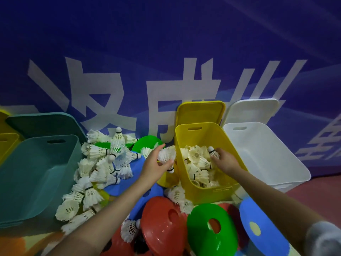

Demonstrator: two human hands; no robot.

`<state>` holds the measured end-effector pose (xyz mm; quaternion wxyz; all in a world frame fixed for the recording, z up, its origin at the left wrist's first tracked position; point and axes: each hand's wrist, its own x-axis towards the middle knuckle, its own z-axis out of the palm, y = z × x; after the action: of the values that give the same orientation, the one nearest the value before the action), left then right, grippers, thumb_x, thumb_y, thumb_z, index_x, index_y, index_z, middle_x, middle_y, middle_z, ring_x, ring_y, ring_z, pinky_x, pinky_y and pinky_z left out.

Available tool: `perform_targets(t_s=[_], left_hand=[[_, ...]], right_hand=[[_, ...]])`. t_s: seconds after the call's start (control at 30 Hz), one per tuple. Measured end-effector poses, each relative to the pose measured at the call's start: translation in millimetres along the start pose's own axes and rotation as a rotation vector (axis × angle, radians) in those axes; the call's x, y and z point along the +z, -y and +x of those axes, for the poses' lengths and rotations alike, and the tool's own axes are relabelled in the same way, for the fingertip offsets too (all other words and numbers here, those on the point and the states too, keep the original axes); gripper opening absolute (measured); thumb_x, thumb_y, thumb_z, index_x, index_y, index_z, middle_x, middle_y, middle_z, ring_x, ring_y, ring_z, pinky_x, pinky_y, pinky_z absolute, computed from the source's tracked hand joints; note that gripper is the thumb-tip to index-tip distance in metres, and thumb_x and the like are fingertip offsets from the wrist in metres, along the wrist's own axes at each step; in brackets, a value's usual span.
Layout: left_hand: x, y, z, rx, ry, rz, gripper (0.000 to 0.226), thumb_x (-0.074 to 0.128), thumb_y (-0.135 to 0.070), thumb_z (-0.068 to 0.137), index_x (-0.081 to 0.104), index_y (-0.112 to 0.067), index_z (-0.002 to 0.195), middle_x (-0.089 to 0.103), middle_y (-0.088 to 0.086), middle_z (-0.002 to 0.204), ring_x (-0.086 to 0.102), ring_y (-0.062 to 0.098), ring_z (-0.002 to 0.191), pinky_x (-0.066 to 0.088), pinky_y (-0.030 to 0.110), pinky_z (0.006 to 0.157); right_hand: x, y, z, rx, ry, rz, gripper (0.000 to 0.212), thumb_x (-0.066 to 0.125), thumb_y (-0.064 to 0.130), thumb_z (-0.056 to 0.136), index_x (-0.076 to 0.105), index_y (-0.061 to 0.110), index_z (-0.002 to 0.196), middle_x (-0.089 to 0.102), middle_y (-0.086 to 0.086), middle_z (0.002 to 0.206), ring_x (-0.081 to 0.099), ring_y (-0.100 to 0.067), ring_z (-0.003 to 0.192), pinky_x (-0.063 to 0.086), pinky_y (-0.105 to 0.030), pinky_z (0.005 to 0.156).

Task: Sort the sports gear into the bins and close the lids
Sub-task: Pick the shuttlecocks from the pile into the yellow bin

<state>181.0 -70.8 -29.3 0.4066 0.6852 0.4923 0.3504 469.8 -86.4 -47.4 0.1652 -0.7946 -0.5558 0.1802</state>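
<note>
A yellow bin (206,191) stands open in the middle, partly filled with white shuttlecocks. My right hand (226,160) is inside it, pinching a shuttlecock (213,152) with its cork up. My left hand (154,166) hovers just left of the bin's rim and grips another shuttlecock (166,157), cork pointing down. A big pile of shuttlecocks (97,169) lies on the floor between the teal bin (36,182) and the yellow one. Flat cones lie in front: red (162,228), green (208,231), blue (262,228).
An open white bin (267,154) stands right of the yellow one. Yellow lid (200,112), white lid (252,110) and teal lid (44,122) lean against the blue banner wall. Another yellow bin (7,143) is at the far left edge. A green cone (145,144) lies behind the pile.
</note>
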Motion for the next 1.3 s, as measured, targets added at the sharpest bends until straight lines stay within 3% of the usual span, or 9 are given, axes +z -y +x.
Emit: perform_targets(t_s=[0.1, 0.3, 0.37, 0.5, 0.57, 0.63, 0.8, 1.07, 1.3], left_hand=[[12, 1, 4, -0.031, -0.035, -0.021, 0.063, 0.069, -0.036, 0.084, 0.041, -0.033, 0.14, 0.04, -0.011, 0.144, 0.041, 0.0, 0.125, 0.04, 0.021, 0.093], [30, -7, 16, -0.085, -0.12, -0.039, 0.06, 0.07, -0.03, 0.084, 0.044, -0.033, 0.138, 0.044, -0.008, 0.141, 0.047, 0.006, 0.118, 0.042, 0.022, 0.09], [37, -10, 22, -0.112, -0.164, -0.057, 0.056, 0.07, -0.031, 0.084, 0.047, -0.033, 0.136, 0.047, -0.008, 0.14, 0.047, 0.012, 0.123, 0.043, 0.025, 0.094], [57, -28, 36, -0.128, -0.228, -0.038, 0.051, 0.069, -0.031, 0.086, 0.051, -0.03, 0.133, 0.048, -0.015, 0.13, 0.041, 0.002, 0.121, 0.037, 0.023, 0.095], [68, -37, 45, -0.128, -0.195, -0.004, 0.05, 0.068, -0.03, 0.086, 0.052, -0.026, 0.133, 0.048, -0.015, 0.125, 0.04, 0.001, 0.117, 0.036, 0.022, 0.093], [81, -41, 55, -0.117, -0.084, 0.073, 0.049, 0.068, -0.031, 0.086, 0.052, -0.024, 0.133, 0.05, -0.01, 0.128, 0.044, 0.006, 0.12, 0.039, 0.025, 0.095], [126, -37, 66, -0.158, 0.191, 0.348, 0.057, 0.064, -0.041, 0.087, 0.047, -0.023, 0.138, 0.045, -0.001, 0.135, 0.046, 0.017, 0.122, 0.038, 0.024, 0.092], [175, -11, 56, -0.348, 0.427, 0.573, 0.068, 0.056, -0.047, 0.089, 0.032, -0.019, 0.147, 0.03, 0.009, 0.151, 0.037, 0.024, 0.135, 0.035, 0.029, 0.103], [170, -3, 63, -0.174, 0.573, 1.121, 0.055, 0.055, -0.053, 0.086, 0.053, -0.014, 0.125, 0.049, 0.008, 0.126, 0.047, 0.025, 0.117, 0.048, 0.038, 0.09]], right_hand=[[6, -10, 22, -0.059, 0.205, -0.154, 0.041, 0.054, 0.029, 0.093, 0.045, 0.012, 0.129, 0.06, -0.014, 0.121, 0.058, -0.031, 0.106, 0.039, -0.029, 0.07], [28, -36, 47, -0.103, 0.499, -0.515, 0.04, 0.062, 0.028, 0.087, 0.054, 0.018, 0.125, 0.06, -0.006, 0.125, 0.057, -0.023, 0.114, 0.046, -0.031, 0.092], [29, -40, 54, -0.133, 0.442, -0.531, 0.038, 0.059, 0.027, 0.088, 0.054, 0.015, 0.124, 0.059, -0.007, 0.126, 0.057, -0.023, 0.114, 0.047, -0.031, 0.092], [4, -41, 68, -0.295, 0.202, -0.235, 0.05, 0.055, 0.032, 0.09, 0.045, 0.018, 0.138, 0.047, -0.008, 0.138, 0.048, -0.028, 0.122, 0.042, -0.035, 0.098], [-15, -46, 70, -0.456, -0.018, -0.178, 0.044, 0.054, 0.029, 0.089, 0.055, 0.013, 0.13, 0.053, -0.011, 0.132, 0.049, -0.033, 0.121, 0.042, -0.038, 0.098], [-27, -57, 70, -0.448, -0.203, -0.089, 0.043, 0.055, 0.024, 0.086, 0.058, 0.009, 0.125, 0.056, -0.016, 0.126, 0.05, -0.037, 0.118, 0.042, -0.042, 0.096], [-23, -74, 66, 0.085, 0.084, 0.273, 0.058, 0.046, 0.031, 0.099, 0.025, 0.01, 0.149, 0.038, -0.018, 0.146, 0.038, -0.034, 0.133, 0.033, -0.04, 0.106], [-18, -89, 62, -0.051, 0.004, 0.33, 0.044, 0.032, 0.024, 0.103, 0.03, 0.017, 0.147, 0.05, -0.01, 0.139, 0.048, -0.028, 0.125, 0.038, -0.034, 0.1], [-8, -100, 67, -0.059, -0.04, 0.364, 0.044, 0.033, 0.025, 0.103, 0.032, 0.019, 0.147, 0.053, -0.009, 0.135, 0.051, -0.026, 0.122, 0.04, -0.034, 0.097]])
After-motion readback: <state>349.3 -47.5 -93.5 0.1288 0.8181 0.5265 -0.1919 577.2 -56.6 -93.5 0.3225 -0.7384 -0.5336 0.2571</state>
